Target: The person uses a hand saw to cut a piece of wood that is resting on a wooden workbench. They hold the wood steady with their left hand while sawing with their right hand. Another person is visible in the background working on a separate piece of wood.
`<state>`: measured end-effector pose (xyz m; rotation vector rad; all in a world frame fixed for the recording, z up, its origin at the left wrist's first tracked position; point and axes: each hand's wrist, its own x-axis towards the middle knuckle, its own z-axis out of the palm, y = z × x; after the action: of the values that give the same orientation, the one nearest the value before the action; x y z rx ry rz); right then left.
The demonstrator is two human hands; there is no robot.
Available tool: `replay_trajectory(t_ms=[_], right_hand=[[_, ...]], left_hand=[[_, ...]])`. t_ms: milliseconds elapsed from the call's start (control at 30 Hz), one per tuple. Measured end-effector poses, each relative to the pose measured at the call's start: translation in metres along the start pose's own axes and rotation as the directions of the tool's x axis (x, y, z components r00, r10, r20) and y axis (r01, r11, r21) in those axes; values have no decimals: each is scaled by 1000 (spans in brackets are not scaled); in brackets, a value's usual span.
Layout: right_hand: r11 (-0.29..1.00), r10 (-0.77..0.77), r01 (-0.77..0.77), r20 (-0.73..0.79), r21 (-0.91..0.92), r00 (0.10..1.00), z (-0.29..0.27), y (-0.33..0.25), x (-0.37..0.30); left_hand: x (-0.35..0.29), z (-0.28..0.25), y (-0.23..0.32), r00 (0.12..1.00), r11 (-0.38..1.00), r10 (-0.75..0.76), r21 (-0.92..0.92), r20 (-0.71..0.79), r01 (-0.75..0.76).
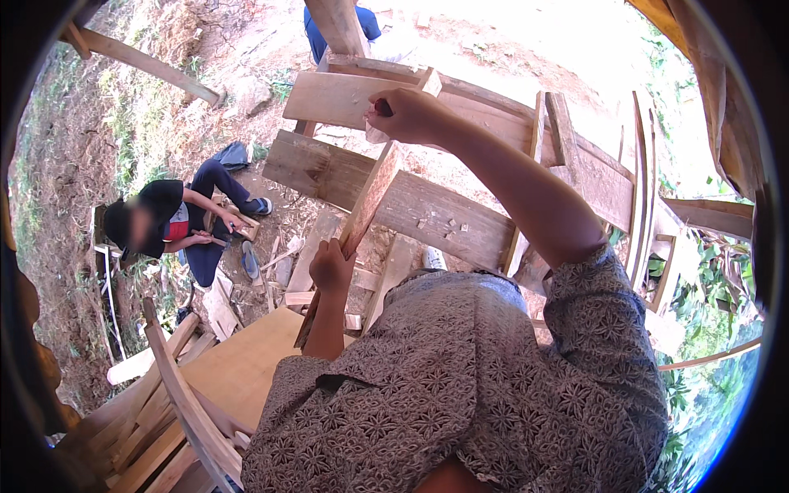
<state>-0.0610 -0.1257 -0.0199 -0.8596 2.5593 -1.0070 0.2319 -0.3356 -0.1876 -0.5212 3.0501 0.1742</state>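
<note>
A long, narrow wooden strip [374, 191] runs slantwise in front of me, from my body up toward the bench. Low on it, my left hand [332, 267] is closed around the strip. My right hand [400, 115] is raised over its far end, with the arm stretched out and the fingers closed. Something dark shows inside that fist and something pale below it; the kind cannot be made out. Under the strip lie the bench's wide planks, the nearer one a weathered board [444, 215] with small wood chips on it.
At the left a person [177, 218] sits on the ground, handling wood pieces, with a loose sandal [250, 260] nearby. A large tan board [246, 349] and stacked timber [156, 419] lie lower left. Upright slats [643, 189] stand at the right. Another person in blue [367, 25] is beyond the bench.
</note>
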Motion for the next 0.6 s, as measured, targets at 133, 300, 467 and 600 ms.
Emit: replay_trajectory(t_ms=[133,300,467,600], right_hand=[[957,154,-202,225,210,962,-16,-31,-13],[493,74,-177,162,852,984,-29,-24,-34],[462,106,49,-110,886,988,-99,-57,-85],[274,49,299,-324,914,945,-155,-74,-161]], left_hand=[[-31,-3,-9,986,991,88,115,-142,-72],[-54,1,-29,962,971,216,140,-166,-194],[-68,-23,-27,987,986,162,-31,-16,-162],[-71,-39,-23,971,957,213,-224,105,-185]])
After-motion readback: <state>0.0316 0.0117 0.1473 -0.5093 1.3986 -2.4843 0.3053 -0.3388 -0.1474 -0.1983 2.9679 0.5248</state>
